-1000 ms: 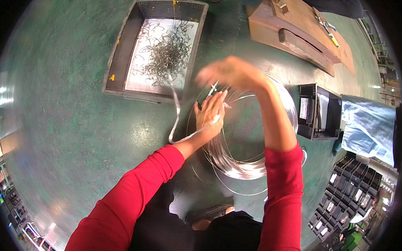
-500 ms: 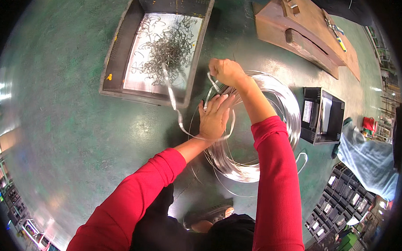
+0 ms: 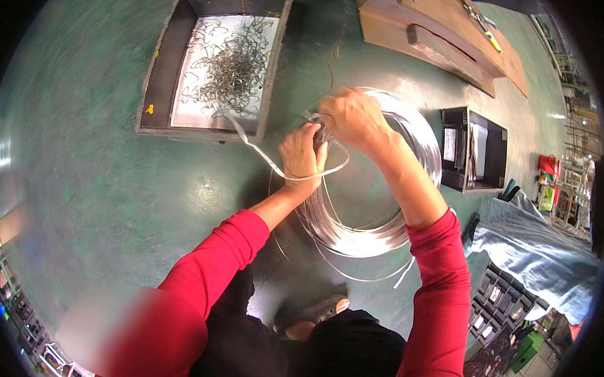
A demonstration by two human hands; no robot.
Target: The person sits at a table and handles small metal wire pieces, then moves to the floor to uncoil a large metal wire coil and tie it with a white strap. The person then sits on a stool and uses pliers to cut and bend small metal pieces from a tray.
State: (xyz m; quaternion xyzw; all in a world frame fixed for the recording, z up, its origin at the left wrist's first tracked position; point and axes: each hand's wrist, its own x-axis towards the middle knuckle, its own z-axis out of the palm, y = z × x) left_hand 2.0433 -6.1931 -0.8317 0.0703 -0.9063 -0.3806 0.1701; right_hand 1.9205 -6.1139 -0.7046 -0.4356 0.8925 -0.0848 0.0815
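A large coil of shiny silver wire lies on the green floor in front of me. At its upper left, my left hand is curled round the bundled wire strands. Close against it, my right hand is closed on a white strap, whose short piece shows beside the fingers. The strap's long part loops below my left wrist and runs left to a black crate. Inside that crate, many small bent metal hooks are heaped on a white sheet. My fingers hide where strap and wire meet.
A brown angled stand with pliers on it is at the far right. Right of the coil sits a small black bin. Pale blue sheeting and stacked black bins are farther right. My shoe is near.
My left hand has gone from flat with fingers stretched on the coil to curled round its strands. My right hand has come down beside it with the strap. The whole view has shifted slightly.
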